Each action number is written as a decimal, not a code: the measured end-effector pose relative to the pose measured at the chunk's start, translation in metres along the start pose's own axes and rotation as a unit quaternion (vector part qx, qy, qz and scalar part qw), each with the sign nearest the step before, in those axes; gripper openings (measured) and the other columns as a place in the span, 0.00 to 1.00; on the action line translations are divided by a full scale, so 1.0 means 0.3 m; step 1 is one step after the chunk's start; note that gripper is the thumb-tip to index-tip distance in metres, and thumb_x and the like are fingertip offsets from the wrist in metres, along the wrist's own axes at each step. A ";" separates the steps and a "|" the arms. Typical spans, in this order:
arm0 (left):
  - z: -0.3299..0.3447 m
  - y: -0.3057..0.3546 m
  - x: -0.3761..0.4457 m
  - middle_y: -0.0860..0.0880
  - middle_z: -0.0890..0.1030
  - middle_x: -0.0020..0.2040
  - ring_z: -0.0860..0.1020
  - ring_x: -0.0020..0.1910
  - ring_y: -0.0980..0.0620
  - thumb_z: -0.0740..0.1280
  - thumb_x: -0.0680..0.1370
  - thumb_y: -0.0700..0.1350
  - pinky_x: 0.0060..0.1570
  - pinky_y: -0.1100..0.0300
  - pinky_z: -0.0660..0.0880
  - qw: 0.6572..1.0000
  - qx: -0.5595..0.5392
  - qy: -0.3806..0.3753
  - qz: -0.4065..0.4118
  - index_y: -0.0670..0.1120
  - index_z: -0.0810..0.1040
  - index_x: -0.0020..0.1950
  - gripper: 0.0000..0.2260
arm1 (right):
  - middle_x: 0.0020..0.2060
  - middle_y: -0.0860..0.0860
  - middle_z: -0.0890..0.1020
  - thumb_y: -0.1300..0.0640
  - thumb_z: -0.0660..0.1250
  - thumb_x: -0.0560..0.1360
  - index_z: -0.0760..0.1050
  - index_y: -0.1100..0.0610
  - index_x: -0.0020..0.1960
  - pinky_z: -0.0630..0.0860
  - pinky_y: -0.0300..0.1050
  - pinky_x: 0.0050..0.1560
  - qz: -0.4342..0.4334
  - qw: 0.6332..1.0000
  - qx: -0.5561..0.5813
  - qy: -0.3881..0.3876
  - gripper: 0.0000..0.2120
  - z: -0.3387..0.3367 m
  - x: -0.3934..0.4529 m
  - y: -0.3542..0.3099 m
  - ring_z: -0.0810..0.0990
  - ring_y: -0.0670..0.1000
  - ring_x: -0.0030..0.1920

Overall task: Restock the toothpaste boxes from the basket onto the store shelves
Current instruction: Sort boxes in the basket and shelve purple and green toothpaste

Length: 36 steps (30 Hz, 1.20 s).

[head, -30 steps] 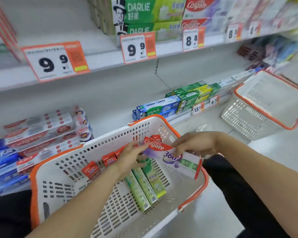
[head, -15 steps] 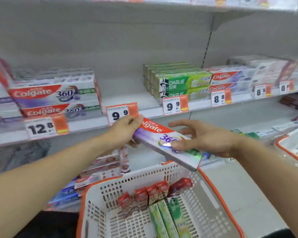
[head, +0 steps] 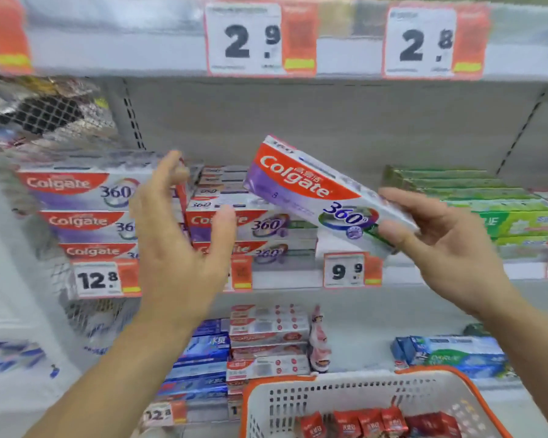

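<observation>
Head view: right hand [head: 450,245] pinches the tilted Colgate box [head: 323,194], angling it toward the matching stack [head: 250,229]; left hand [head: 184,235] hovers spread, empty.

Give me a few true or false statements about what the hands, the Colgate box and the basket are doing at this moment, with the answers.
1. The right hand holds the Colgate 360 box by its right end. True.
2. The left hand also grips that box. False: it is open, off the box.
3. The held box is level. False: it tilts, left end higher.
4. The price tag under the held box reads 2.9. False: it reads 9.9.
5. Red boxes lie in the basket. True.
</observation>
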State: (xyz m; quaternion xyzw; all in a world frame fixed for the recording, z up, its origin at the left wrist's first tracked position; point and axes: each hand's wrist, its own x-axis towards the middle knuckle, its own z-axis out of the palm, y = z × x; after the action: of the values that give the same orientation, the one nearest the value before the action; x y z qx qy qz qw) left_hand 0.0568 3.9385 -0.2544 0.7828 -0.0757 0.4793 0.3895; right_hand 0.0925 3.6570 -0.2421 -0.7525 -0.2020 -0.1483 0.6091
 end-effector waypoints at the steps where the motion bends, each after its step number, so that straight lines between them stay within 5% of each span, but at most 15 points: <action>1: -0.033 -0.031 0.028 0.45 0.72 0.64 0.70 0.64 0.46 0.67 0.77 0.47 0.68 0.54 0.64 0.999 0.037 0.029 0.019 0.40 0.67 0.72 0.25 | 0.53 0.44 0.85 0.57 0.70 0.70 0.78 0.52 0.60 0.77 0.31 0.49 -0.016 1.000 -0.023 -0.006 0.18 0.031 0.053 -0.016 0.83 0.39 0.48; 5: -0.146 -0.153 0.148 0.37 0.72 0.66 0.67 0.68 0.37 0.69 0.74 0.51 0.71 0.44 0.60 0.979 0.194 0.012 0.054 0.39 0.75 0.65 0.24 | 0.55 0.42 0.82 0.44 0.69 0.72 0.76 0.45 0.64 0.73 0.31 0.54 -0.062 0.974 -0.206 -0.073 0.20 0.132 0.230 -0.034 0.80 0.37 0.49; 9: -0.209 -0.225 0.280 0.36 0.69 0.69 0.66 0.69 0.35 0.63 0.71 0.67 0.69 0.40 0.59 0.940 0.298 -0.146 0.079 0.40 0.70 0.70 0.38 | 0.59 0.48 0.79 0.46 0.67 0.78 0.75 0.52 0.69 0.66 0.23 0.57 -0.090 0.926 -0.345 -0.125 0.21 0.181 0.316 -0.034 0.74 0.40 0.56; 14: -0.224 -0.281 0.445 0.40 0.65 0.76 0.61 0.75 0.38 0.50 0.59 0.83 0.73 0.36 0.55 0.845 0.393 -0.356 0.059 0.48 0.62 0.77 0.55 | 0.66 0.47 0.76 0.48 0.64 0.79 0.73 0.47 0.71 0.75 0.42 0.63 -0.055 0.924 -0.341 -0.162 0.20 0.186 0.341 -0.050 0.75 0.44 0.66; 17: -0.214 -0.306 0.500 0.43 0.69 0.74 0.66 0.73 0.39 0.50 0.56 0.85 0.73 0.38 0.62 0.814 0.362 -0.452 0.039 0.52 0.59 0.77 0.57 | 0.66 0.44 0.76 0.47 0.69 0.77 0.72 0.43 0.70 0.75 0.49 0.67 -0.029 0.937 -0.321 -0.135 0.22 0.208 0.312 -0.059 0.74 0.44 0.67; 20: -0.208 -0.320 0.517 0.44 0.70 0.70 0.67 0.70 0.41 0.51 0.55 0.84 0.69 0.40 0.67 0.812 0.343 -0.471 0.042 0.54 0.59 0.76 0.56 | 0.64 0.47 0.78 0.40 0.73 0.70 0.70 0.41 0.71 0.73 0.49 0.67 -0.006 0.927 -0.361 -0.103 0.31 0.248 0.279 -0.084 0.77 0.49 0.64; 25: -0.187 -0.319 0.542 0.45 0.69 0.67 0.64 0.70 0.43 0.47 0.49 0.87 0.68 0.43 0.65 0.788 0.352 -0.503 0.045 0.54 0.58 0.76 0.62 | 0.61 0.54 0.81 0.47 0.77 0.70 0.72 0.46 0.71 0.73 0.46 0.61 -0.012 0.903 -0.427 -0.049 0.32 0.301 0.236 -0.120 0.79 0.57 0.59; 31: -0.158 -0.300 0.541 0.43 0.72 0.69 0.71 0.66 0.42 0.60 0.60 0.80 0.66 0.47 0.69 0.773 0.357 -0.524 0.040 0.46 0.60 0.75 0.54 | 0.61 0.56 0.79 0.49 0.81 0.65 0.71 0.44 0.72 0.74 0.49 0.61 -0.008 0.905 -0.423 -0.031 0.38 0.319 0.210 -0.115 0.79 0.58 0.59; 33: -0.155 -0.295 0.540 0.43 0.73 0.67 0.72 0.65 0.42 0.59 0.58 0.82 0.65 0.47 0.71 0.772 0.362 -0.520 0.044 0.47 0.61 0.74 0.55 | 0.61 0.54 0.81 0.50 0.82 0.64 0.72 0.43 0.71 0.76 0.50 0.62 -0.003 0.919 -0.393 -0.001 0.38 0.322 0.202 -0.101 0.80 0.55 0.58; 36: -0.162 -0.294 0.534 0.44 0.73 0.70 0.72 0.67 0.42 0.54 0.58 0.85 0.66 0.45 0.71 0.782 0.357 -0.508 0.046 0.49 0.60 0.77 0.58 | 0.54 0.48 0.85 0.51 0.83 0.62 0.74 0.42 0.70 0.78 0.39 0.53 0.027 0.936 -0.350 0.027 0.38 0.313 0.207 -0.089 0.79 0.41 0.39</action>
State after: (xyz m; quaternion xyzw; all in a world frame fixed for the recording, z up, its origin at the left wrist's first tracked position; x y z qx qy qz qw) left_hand 0.1513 4.0730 -0.1607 0.9917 -0.1219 0.0222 -0.0352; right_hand 0.1318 3.7611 -0.2102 -0.9189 -0.1000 -0.2138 0.3161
